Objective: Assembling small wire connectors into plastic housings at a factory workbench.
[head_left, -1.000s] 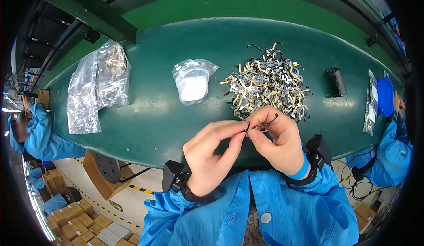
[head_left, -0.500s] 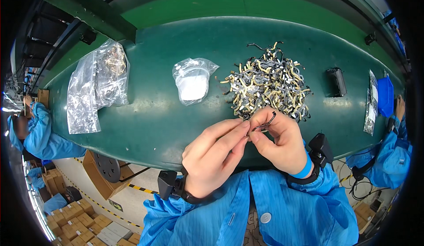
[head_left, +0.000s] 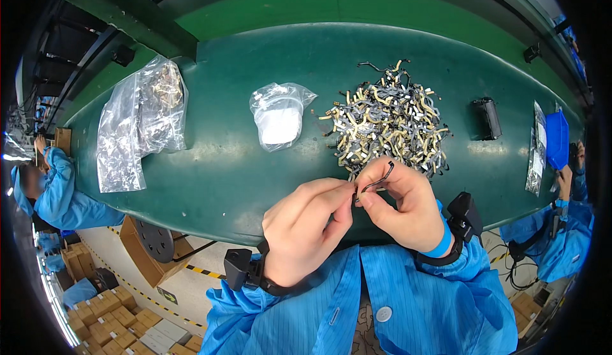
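A short black cable (head_left: 382, 180) is pinched between the thumb and forefinger of my right hand (head_left: 408, 208), its free end curving up over the fingers. My left hand (head_left: 305, 231) is closed, its fingertips meeting the cable's lower end beside the right thumb. What exactly sits between the fingertips is partly hidden. Just beyond both hands lies a loose heap of short cables (head_left: 389, 122), black, grey and yellowish with small white pieces, on the green table (head_left: 220, 125).
Left of the heap lies a clear bag with white contents (head_left: 280, 122); large clear bags (head_left: 137, 129) lie farther left. To the right are a black block-shaped object (head_left: 486, 118), a clear packet (head_left: 535, 154) and a blue bin (head_left: 556, 139). Co-workers sit at both table ends.
My left fingers have drawn down and curled in slightly at the cable's end. My right hand stays nearly in place. At the right, a co-worker's hand has moved nearer the blue bin.
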Motion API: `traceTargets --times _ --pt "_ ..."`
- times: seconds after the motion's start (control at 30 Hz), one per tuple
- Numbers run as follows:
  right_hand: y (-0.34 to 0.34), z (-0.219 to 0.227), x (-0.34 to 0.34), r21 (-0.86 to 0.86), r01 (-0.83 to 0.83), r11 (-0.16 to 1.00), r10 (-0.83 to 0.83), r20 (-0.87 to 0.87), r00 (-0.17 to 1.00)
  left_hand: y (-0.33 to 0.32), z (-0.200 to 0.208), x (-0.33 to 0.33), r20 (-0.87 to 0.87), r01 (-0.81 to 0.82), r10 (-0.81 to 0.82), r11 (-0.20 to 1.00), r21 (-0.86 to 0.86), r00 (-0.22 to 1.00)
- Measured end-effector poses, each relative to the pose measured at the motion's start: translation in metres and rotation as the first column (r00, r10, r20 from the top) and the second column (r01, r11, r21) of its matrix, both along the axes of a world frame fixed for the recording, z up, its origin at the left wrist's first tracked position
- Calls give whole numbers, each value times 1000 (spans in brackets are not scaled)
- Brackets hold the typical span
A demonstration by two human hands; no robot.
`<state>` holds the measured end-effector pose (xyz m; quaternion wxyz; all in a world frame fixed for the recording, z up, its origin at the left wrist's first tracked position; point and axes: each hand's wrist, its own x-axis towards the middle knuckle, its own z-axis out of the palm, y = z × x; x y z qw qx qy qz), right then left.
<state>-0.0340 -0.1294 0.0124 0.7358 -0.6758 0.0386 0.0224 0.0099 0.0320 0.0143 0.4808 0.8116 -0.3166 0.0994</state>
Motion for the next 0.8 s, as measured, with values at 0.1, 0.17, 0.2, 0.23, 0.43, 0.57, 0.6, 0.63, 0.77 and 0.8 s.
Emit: traceTargets --times 0.1,0.17,0.2,0.23,0.43,0.57,0.6,0.63,0.77,0.8 --pt "2 -1 0 8 8 1000 -8 -7 1000 4 -5 5 106 -23 18 999 48 994" --pt "3 0 0 13 23 1000 -23 -8 1000 9 -4 16 258 -154 135 986 55 957" --pt "4 2 0 59 61 996 -58 -53 997 14 -3 22 277 -231 196 968 99 941" --pt "4 3 1 102 100 990 -90 -99 991 19 -5 29 317 -302 243 941 152 917" --pt "1 2 -1 114 112 987 -98 -120 988 28 -7 57 521 -465 259 827 315 813" --pt "-2 1 -1 114 99 988 -89 -95 991 31 -9 61 533 -480 260 813 329 805" --pt "-2 2 -1 120 95 988 -85 -90 992 31 -9 61 538 -483 259 812 329 802" --pt "-3 2 -2 119 97 988 -86 -90 992 31 -9 61 537 -481 258 812 329 803" --pt "-5 5 0 231 86 969 -53 -143 988 33 -6 50 504 -318 150 910 266 851" --pt "-7 6 0 348 76 934 -9 -191 982 31 -5 45 492 -171 47 962 212 869"
